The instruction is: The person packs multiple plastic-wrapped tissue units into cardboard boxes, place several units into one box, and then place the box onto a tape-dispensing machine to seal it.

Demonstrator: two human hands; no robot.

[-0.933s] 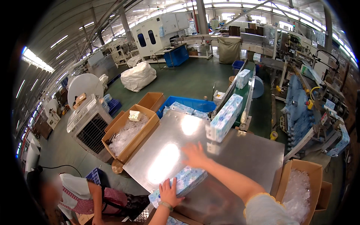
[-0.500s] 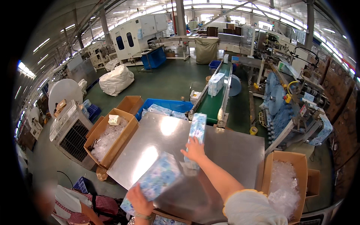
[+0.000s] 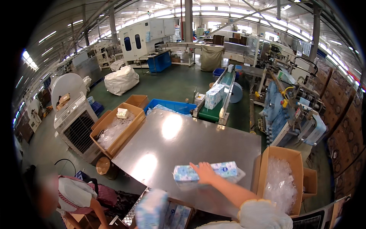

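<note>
On the steel table [image 3: 167,143], my right hand [image 3: 205,173] is closed over a long tissue pack [image 3: 227,168] with a blue and white floral print. The pack lies crosswise, clear film sticking out at its right end and along its near side. At the lower edge, a motion-blurred floral tissue pack [image 3: 151,210] stands tilted by the near side of an open carton [image 3: 190,220]. My left hand does not show; the blurred pack or the picture's edge hides it. Inside the carton sit several more blue packs [image 3: 177,216].
Beyond the table, a green conveyor [image 3: 211,113] carries a floral pack [image 3: 214,96]. A blue bin [image 3: 152,103] stands at its left. Cartons of clear film, left [image 3: 119,131] and right [image 3: 282,179], flank the table. Another person [image 3: 78,194] bends at lower left.
My right hand has drawn its pack off the conveyor end, nearer and turned crosswise. The left pack has dropped from above the table toward the carton, and my left hand has gone from sight.
</note>
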